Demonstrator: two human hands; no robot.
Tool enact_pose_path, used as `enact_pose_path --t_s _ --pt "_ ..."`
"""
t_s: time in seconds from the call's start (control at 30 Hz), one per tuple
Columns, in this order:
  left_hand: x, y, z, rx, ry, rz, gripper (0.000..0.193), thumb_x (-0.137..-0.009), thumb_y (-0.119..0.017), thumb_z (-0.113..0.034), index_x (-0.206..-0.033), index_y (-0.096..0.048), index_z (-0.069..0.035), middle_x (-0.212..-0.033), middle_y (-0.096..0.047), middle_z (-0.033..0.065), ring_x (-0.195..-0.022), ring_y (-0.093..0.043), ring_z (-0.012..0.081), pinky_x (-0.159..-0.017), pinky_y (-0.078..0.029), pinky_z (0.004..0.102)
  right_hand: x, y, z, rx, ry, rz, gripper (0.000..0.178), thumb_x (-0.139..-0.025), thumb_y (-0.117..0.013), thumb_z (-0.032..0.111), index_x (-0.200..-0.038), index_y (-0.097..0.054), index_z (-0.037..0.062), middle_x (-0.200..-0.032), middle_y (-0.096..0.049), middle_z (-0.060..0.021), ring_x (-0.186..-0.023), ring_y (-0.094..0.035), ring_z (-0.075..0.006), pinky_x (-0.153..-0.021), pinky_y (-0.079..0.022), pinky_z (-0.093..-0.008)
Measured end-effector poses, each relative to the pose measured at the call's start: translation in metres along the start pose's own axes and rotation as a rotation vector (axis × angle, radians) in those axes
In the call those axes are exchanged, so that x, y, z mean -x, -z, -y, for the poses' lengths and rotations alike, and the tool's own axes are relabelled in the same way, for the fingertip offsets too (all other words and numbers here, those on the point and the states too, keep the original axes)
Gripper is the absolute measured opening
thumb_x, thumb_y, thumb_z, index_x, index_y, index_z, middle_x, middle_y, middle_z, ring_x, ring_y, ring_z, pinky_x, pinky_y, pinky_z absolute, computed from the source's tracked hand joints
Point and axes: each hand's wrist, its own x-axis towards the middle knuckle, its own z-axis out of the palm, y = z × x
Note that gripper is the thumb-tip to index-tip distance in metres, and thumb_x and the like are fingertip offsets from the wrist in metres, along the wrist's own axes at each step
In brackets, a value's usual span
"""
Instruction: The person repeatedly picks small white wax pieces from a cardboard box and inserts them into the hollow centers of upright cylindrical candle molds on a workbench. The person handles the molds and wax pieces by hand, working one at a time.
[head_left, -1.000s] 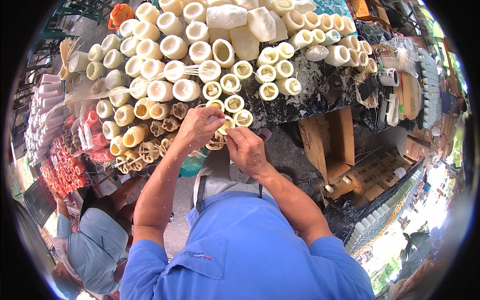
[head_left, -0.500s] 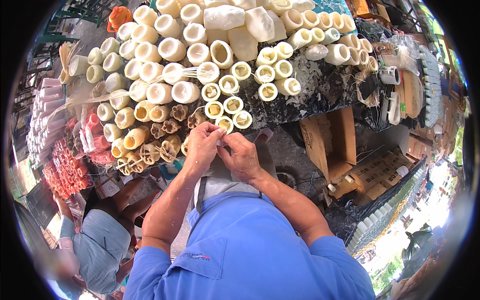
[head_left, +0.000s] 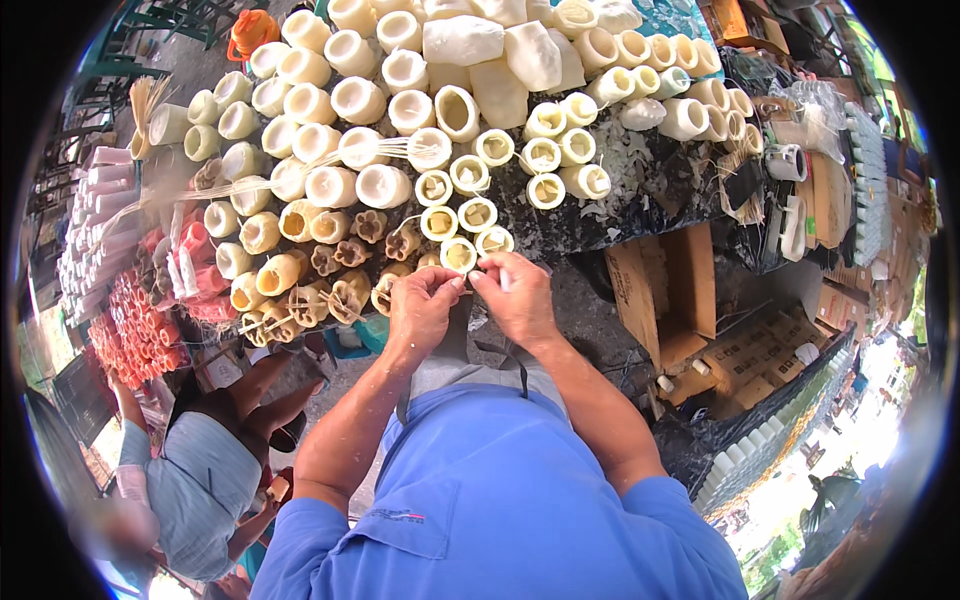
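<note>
My left hand (head_left: 421, 314) and my right hand (head_left: 517, 305) are close together at the table's near edge, just below a pale hollow wax cup (head_left: 458, 256). Each hand pinches thumb against fingertips, and the fingertips almost meet. Whatever lies between them is too small to make out. Several cups beside this one, such as another pale cup (head_left: 477, 213), have a small flat piece inside. Brown flower-shaped wax cups (head_left: 369, 226) stand left of my hands. A bundle of thin pale strings (head_left: 330, 161) lies across the cups further back.
Solid wax blocks (head_left: 463, 41) lie at the back. Red wax pieces (head_left: 133, 335) and pale pink rolls (head_left: 95, 235) are at far left, near another person (head_left: 200, 490). An open cardboard box (head_left: 633, 300) stands at right below the table edge, with a white mug (head_left: 786, 162) further right.
My hands have drawn slightly apart, the left dropping lower and the right turning its fingertips upward. The whole view has shifted a little. The other person's hand at lower left now shows a small pale piece.
</note>
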Motion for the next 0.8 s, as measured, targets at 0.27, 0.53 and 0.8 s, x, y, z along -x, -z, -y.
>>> enact_pose_path --t_s 0.27,0.53,0.8 --pt "-0.001 0.002 0.010 0.014 0.005 -0.037 0.023 -0.104 -0.074 -0.017 -0.111 -0.079 0.005 -0.093 -0.080 0.0069 -0.084 -0.071 0.0114 -0.078 -0.057 0.0285 0.029 0.039 -0.028 -1.312 -0.630 0.290 0.031 -0.113 -0.061 0.016 -0.140 -0.060 0.0024 -0.111 -0.067 -0.0068 -0.088 -0.062 -0.0140 -0.073 -0.052 -0.0322" --pt "0.005 0.002 0.012 0.000 -0.038 -0.067 0.019 -0.103 -0.073 -0.013 -0.107 -0.079 0.005 -0.090 -0.077 0.0036 -0.081 -0.067 0.0102 -0.077 -0.055 0.0277 0.024 0.025 -0.014 -0.739 -0.297 0.220 0.034 -0.110 -0.070 0.008 -0.142 -0.066 -0.0030 -0.103 -0.072 -0.0032 -0.085 -0.065 -0.0096 -0.076 -0.057 -0.0271" --pt "0.039 0.000 -0.010 -0.282 -0.411 -0.144 0.034 -0.097 -0.085 -0.018 -0.124 -0.076 0.000 -0.106 -0.076 0.0104 -0.087 -0.071 0.0166 -0.076 -0.058 0.0314 0.028 0.027 0.019 -0.475 -0.241 0.143 0.023 -0.107 -0.072 0.004 -0.129 -0.069 -0.0027 -0.106 -0.077 -0.0068 -0.089 -0.069 -0.0092 -0.080 -0.060 -0.0264"
